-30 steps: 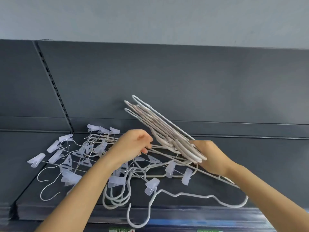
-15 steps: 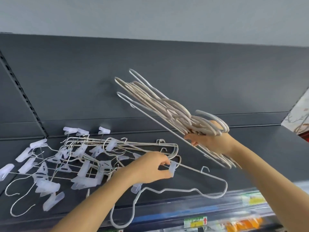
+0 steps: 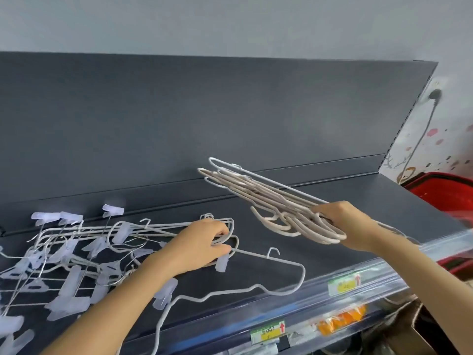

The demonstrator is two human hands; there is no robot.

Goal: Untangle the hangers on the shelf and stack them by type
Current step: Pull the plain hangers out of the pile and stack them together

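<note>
Dark grey metal shelf (image 3: 358, 201) with matching back panel (image 3: 204, 111), pale grey wall (image 3: 230, 21) above. Right hand (image 3: 350, 226) grips a bundle of cream plain hangers (image 3: 268, 198) near the hooks. It holds them tilted in the air over the shelf's right half, far ends pointing up-left. Left hand (image 3: 204, 244) is curled round thin white wires at the right edge of the tangled pile of white wire hangers with translucent clips (image 3: 97, 245), which sprawls over the shelf's left half. Hands apart. One white wire hanger with a wavy lower bar (image 3: 303, 275) lies at the front, its hook hanging past the lip. Clear price strip (image 3: 384, 275) with yellow-green tags runs along the front edge. Red plastic basket (image 3: 442, 190) at far right, and a grey cable (image 3: 423, 134) runs down the patterned white wall beyond.
</note>
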